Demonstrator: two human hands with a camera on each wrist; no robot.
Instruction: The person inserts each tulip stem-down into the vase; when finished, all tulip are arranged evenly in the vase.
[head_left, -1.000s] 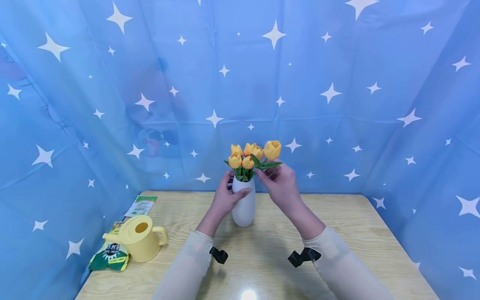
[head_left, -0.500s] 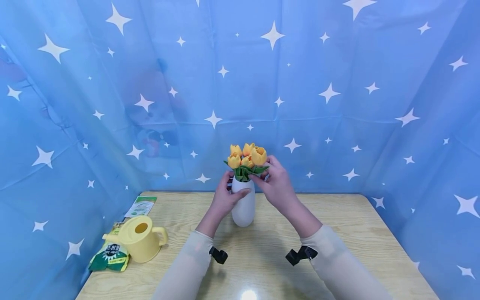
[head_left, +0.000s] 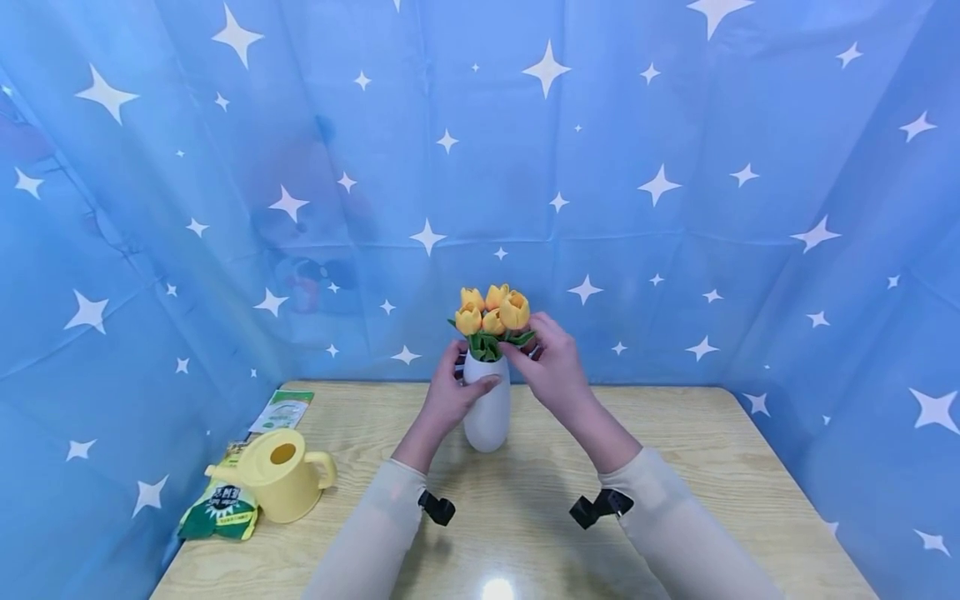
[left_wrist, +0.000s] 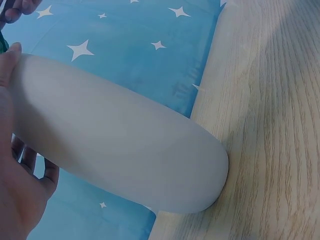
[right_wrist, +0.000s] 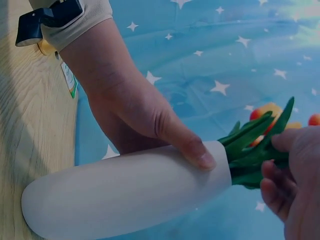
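A smooth white vase (head_left: 487, 412) stands upright on the table, holding a bunch of yellow-orange tulips (head_left: 470, 319) with green leaves. My left hand (head_left: 452, 396) grips it near the neck, thumb across the front and fingers behind; the left wrist view shows the vase's base (left_wrist: 205, 185) on the wood. Just right of the vase mouth, my right hand (head_left: 555, 367) pinches the stem of the front-right tulip (head_left: 514, 310). In the right wrist view, my right fingers (right_wrist: 272, 192) curl by the green leaves (right_wrist: 250, 150); the stem's lower end is hidden.
A pale yellow watering can (head_left: 281, 479) stands at the table's left side. Beside it lie a green-and-yellow bag (head_left: 221, 512) and a white-and-green packet (head_left: 283, 412). A blue star-patterned curtain (head_left: 630, 150) surrounds the wooden table (head_left: 720, 467) at the back and sides.
My right hand has brought its tulip left and down, from beside the bunch into the vase's mouth among the others. My left hand has stayed on the vase.
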